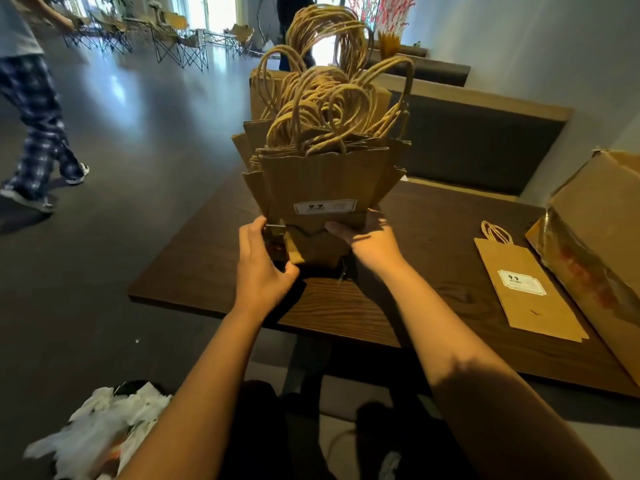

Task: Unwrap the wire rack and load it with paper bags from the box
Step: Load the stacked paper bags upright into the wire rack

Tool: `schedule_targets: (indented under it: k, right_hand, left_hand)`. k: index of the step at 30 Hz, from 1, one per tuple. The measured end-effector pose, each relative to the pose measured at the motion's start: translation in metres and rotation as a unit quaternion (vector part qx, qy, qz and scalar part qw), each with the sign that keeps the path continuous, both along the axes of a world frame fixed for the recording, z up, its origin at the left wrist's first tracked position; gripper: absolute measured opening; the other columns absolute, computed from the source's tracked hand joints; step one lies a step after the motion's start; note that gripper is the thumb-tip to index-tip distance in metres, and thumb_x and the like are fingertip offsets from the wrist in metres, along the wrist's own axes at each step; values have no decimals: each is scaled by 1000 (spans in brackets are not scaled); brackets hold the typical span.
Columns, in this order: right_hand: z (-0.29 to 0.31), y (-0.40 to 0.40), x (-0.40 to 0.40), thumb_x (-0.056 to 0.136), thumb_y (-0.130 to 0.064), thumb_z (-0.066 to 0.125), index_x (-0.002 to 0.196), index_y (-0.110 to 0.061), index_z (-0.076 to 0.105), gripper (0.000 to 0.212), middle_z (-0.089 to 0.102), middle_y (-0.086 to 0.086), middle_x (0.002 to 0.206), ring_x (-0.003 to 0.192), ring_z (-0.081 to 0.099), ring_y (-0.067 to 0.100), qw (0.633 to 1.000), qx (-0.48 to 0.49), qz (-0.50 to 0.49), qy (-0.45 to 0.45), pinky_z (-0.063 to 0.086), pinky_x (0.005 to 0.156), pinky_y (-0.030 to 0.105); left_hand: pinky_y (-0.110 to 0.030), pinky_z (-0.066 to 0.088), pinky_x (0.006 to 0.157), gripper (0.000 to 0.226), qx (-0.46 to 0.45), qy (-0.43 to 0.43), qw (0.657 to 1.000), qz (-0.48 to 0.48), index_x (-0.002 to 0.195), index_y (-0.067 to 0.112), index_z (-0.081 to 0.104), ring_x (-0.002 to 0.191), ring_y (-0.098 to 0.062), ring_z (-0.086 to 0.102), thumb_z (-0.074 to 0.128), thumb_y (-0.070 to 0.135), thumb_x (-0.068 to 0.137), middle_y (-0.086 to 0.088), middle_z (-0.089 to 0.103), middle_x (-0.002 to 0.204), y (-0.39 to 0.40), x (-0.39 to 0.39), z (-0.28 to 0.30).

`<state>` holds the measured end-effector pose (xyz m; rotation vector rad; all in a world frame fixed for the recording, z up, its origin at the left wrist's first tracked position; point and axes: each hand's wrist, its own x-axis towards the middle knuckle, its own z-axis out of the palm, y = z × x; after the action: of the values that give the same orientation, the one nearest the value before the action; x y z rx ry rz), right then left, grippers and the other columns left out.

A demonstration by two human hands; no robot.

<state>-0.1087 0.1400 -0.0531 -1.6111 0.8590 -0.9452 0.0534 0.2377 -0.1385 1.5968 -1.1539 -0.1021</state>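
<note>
Lying nearest, on the floor at the left, is a crumpled white plastic wrapping (100,427), so the rack looks already unwrapped. On the dark wood-grain bench (346,306), both hands steady the base of a tall upright stack of brown paper bags with twisted-cord handles (322,181). The left hand (263,268) has curled fingers at a thin metal wire (275,226) of the wire rack, most of which is hidden by the bags. The right hand (367,237) presses on the front bag's lower right side; I cannot tell how its fingers lie.

The stack fans out wide at the top and looks top-heavy, so letting go could tip it toward the bench's left edge and spill bags to the floor. Tangled handles could drag neighbours out. To the right lie a flat single brown paper bag (523,289) and the torn brown cardboard box (599,244).
</note>
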Motion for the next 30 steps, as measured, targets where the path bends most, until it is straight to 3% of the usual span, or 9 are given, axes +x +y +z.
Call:
schedule_targets:
  k: [6, 10, 12, 15, 18, 20, 22, 26, 30]
  right_hand:
    - [-19, 6, 1, 98, -22, 66, 99, -37, 61, 16, 64, -19, 100, 98, 59, 9, 996, 60, -22, -57, 49, 91, 26]
    - [-36, 13, 8, 100, -25, 64, 104, -36, 64, 13, 67, -17, 114, 115, 61, 12, 987, 79, -64, -123, 47, 106, 39]
    - [-42, 16, 8, 97, -20, 68, 102, -31, 65, 13, 68, -15, 107, 107, 64, 7, 983, 69, -102, -138, 49, 105, 39]
    - [-44, 10, 5, 93, -20, 73, 97, -24, 72, 6, 75, -10, 95, 96, 70, 10, 985, 44, -132, -107, 56, 94, 39]
    - [-46, 6, -2, 90, -18, 77, 90, -26, 73, 8, 75, -13, 84, 85, 71, 1, 989, 14, -125, -79, 55, 76, 24]
    - [-53, 3, -7, 85, -17, 81, 91, -24, 73, 13, 76, -8, 89, 91, 71, 5, 992, -23, -117, -46, 58, 82, 29]
    - [-57, 2, -10, 82, -17, 84, 88, -24, 70, 16, 75, -5, 91, 93, 71, 9, 993, -46, -111, -7, 58, 87, 36]
    - [-63, -3, -13, 79, -17, 86, 87, -19, 67, 20, 71, -7, 89, 85, 66, 1, 979, -142, -128, 75, 54, 75, 20]
    - [-68, -7, -9, 79, -19, 86, 101, -16, 73, 25, 74, -5, 97, 92, 68, 8, 963, -185, -140, 134, 54, 81, 23]
  left_hand:
    - [-21, 45, 96, 82, 34, 25, 999, -32, 146, 19, 33, 118, -6, 51, 81, 13, 80, 3, 49, 136, 8, 4, 6]
    - [-25, 56, 82, 42, 20, 30, 999, 8, 125, 20, 47, 97, -7, 65, 74, 21, 93, 10, 65, 106, 6, 5, 15]
    - [-29, 58, 78, 28, 26, 31, 999, 24, 117, 20, 49, 89, -7, 66, 69, 21, 97, 13, 63, 95, 4, 6, 16]
    - [-40, 60, 81, 20, 54, 15, 998, 21, 109, 22, 53, 91, -13, 67, 69, 22, 96, 6, 67, 97, 1, 11, 6]
    - [-45, 58, 86, 17, 88, -6, 996, 32, 106, 25, 57, 97, -17, 64, 68, 31, 95, 0, 65, 105, 0, 15, -3]
    - [-45, 56, 86, 18, 107, -19, 992, 64, 100, 25, 58, 98, -18, 59, 68, 38, 93, -1, 61, 103, 0, 18, -6]
    - [-41, 54, 83, 19, 112, -19, 991, 75, 96, 25, 57, 95, -14, 55, 69, 40, 93, -2, 61, 102, -1, 20, -9]
    - [-17, 38, 67, 20, 117, -8, 990, 81, 92, 21, 55, 80, 2, 47, 71, 33, 94, -3, 59, 101, -2, 21, -9]
    - [-16, 37, 66, 19, 100, 21, 990, 94, 94, 19, 57, 80, 3, 49, 72, 31, 94, -3, 60, 100, -3, 19, -10]
